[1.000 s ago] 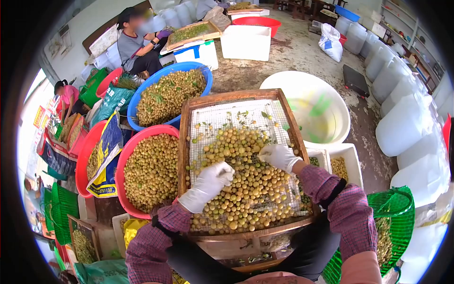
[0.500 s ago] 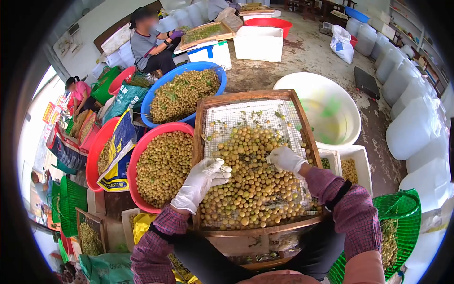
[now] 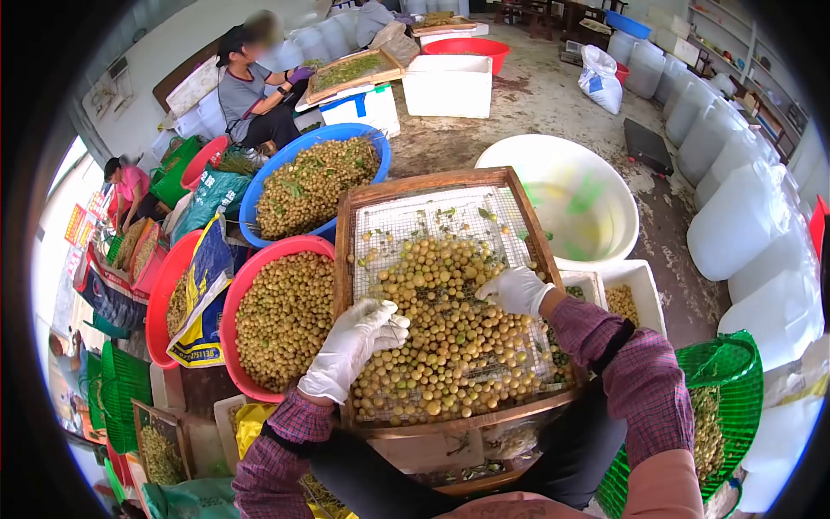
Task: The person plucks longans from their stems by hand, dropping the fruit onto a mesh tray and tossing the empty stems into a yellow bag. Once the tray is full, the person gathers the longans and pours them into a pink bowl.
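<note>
A wooden-framed mesh tray [image 3: 451, 180] rests in front of me over my knees, spread with small round yellow-green fruits [image 3: 450, 346]. Both hands wear thin white gloves. My left hand [image 3: 356, 344] is over the tray's left side, fingers curled together at the edge of the fruits; whatever they hold is too small to make out. Over the right part of the fruits is my right hand [image 3: 517, 291], its fingers bent and pressed together pointing left. Its fingertips are partly hidden, so anything in them cannot be made out. Leaf bits and stems lie near the tray's far end.
A pink basin [image 3: 227, 333] and a blue basin [image 3: 385, 160], both full of fruits, stand left. A white tub [image 3: 629, 212] and foam boxes [image 3: 653, 298] are right, with a green basket [image 3: 750, 389] nearer me. A co-worker [image 3: 246, 91] sits at another tray.
My view has turned slightly right, so the surroundings sit farther left. Both hands stay over the tray with only small movements. The co-worker at the back remains seated.
</note>
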Tool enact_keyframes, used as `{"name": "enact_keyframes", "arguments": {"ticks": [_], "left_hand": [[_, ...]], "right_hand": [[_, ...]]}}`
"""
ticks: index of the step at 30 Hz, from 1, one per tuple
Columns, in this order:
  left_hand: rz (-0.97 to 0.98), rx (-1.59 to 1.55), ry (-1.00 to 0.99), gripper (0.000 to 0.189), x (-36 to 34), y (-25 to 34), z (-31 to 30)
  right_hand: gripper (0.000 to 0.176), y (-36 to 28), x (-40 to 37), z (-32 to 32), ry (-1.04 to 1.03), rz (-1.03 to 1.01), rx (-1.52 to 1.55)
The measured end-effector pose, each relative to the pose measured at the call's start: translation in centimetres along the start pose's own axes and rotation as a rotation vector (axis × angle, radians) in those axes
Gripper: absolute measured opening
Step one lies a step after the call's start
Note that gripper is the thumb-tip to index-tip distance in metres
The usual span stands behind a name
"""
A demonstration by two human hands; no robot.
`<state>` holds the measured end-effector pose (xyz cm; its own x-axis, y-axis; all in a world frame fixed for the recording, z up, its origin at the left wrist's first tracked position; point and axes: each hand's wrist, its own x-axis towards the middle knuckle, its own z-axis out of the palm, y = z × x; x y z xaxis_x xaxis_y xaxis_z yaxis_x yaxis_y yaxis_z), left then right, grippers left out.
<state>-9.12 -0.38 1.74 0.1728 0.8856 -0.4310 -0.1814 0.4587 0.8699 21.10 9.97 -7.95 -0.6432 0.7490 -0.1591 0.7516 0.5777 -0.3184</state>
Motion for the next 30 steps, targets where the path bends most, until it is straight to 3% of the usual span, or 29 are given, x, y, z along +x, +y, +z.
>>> {"name": "enact_keyframes", "arguments": {"ticks": [3,4,7,8,12,15,19,20,23,24,27,30], "left_hand": [[-0.021,0.031,-0.018,0.023,0.3,-0.3,0.1],[-0.026,0.04,-0.026,0.023,0.3,-0.4,0.1],[-0.029,0.07,-0.034,0.023,0.1,-0.3,0.2],[-0.028,0.081,-0.036,0.023,0.0,-0.3,0.1],[-0.018,0.052,-0.033,0.022,-0.3,-0.2,-0.4],[-0.002,0.02,-0.009,0.023,0.0,-0.4,-0.9],[-0.007,0.002,-0.003,0.024,-0.2,-0.2,-0.7],[-0.014,0.012,-0.003,0.024,-0.3,-0.2,-0.7],[-0.028,0.02,-0.007,0.024,-0.7,0.1,-0.7],[-0.03,0.017,-0.007,0.023,-0.8,0.2,-0.8],[0.009,0.003,-0.036,0.023,-1.1,0.1,-0.9],[0.009,-0.002,-0.03,0.025,-1.2,0.1,-0.9]], "right_hand": [[0.041,-3.0,-0.1,-2.2,-0.191,-0.012,-0.263],[0.044,-3.2,0.0,-2.2,-0.162,-0.06,-0.29],[0.036,-3.3,0.9,-1.4,-0.133,0.0,-0.273],[0.025,-3.1,1.1,-1.3,-0.097,-0.012,-0.258],[0.02,-4.0,0.3,-2.3,0.024,0.347,0.964],[0.018,-3.0,0.1,-0.7,-0.06,0.228,1.774],[0.018,-4.9,-0.1,-0.1,-0.173,0.379,1.527],[0.023,-5.5,-0.1,0.3,-0.177,0.363,1.148],[0.026,-7.7,-0.6,1.4,0.028,0.032,0.405],[0.029,-8.3,-0.7,1.4,-0.076,0.074,0.246],[0.026,-10.2,-0.8,1.4,-0.2,0.064,-0.002],[0.026,-9.0,-0.2,2.0,-0.148,0.076,0.246]]}}
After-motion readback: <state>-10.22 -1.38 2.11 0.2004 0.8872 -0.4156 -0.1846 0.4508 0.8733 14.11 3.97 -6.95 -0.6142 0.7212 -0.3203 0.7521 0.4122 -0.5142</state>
